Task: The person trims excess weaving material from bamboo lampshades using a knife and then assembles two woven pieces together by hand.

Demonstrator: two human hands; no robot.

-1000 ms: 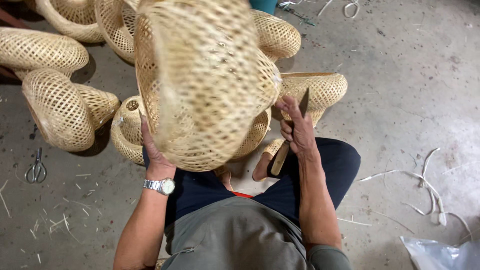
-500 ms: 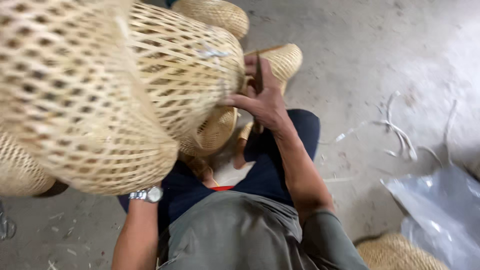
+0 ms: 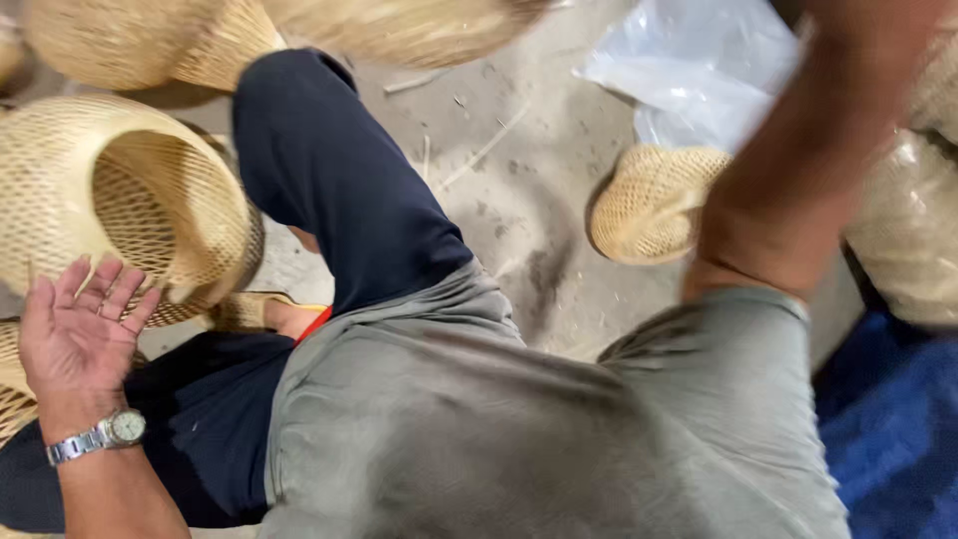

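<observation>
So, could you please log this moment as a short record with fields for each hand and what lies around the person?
left hand: left hand open, palm up, fingertips beside the woven basket; whether they touch it is unclear
wrist: metal wristwatch
right hand: out of frame; only the blurred right arm shows, raised
posture: seated on the concrete floor, dark trouser leg bent
nearby: small woven basket on the floor, clear plastic bag behind it, blue cloth at the right

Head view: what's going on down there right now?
A person sits on a concrete floor among woven bamboo baskets. The left hand is open, palm up, fingertips at the rim of a large open-weave basket. The right arm reaches up and right, its hand out of frame. A smaller basket lies near a plastic bag.
</observation>
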